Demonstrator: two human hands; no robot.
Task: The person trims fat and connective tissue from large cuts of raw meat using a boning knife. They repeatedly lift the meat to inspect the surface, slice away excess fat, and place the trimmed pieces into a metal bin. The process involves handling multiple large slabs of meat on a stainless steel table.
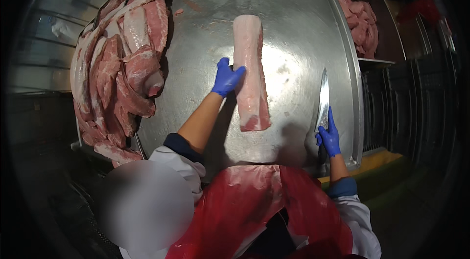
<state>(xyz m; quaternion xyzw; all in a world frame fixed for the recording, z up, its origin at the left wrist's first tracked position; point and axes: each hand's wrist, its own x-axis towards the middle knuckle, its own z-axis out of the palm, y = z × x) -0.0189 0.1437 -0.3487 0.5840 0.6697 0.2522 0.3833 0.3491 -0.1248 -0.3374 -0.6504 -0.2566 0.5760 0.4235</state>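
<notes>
A long pale pink cut of raw meat lies lengthwise on the steel table. My left hand, in a blue glove, rests against the meat's left side with fingers spread. My right hand, also blue-gloved, grips the handle of a knife whose blade points away from me. The knife is to the right of the meat, near the table's right rim, and not touching the meat.
A big heap of raw meat slabs fills the table's left side. A metal bin with more pink meat pieces stands at the upper right. A red apron covers my front at the bottom.
</notes>
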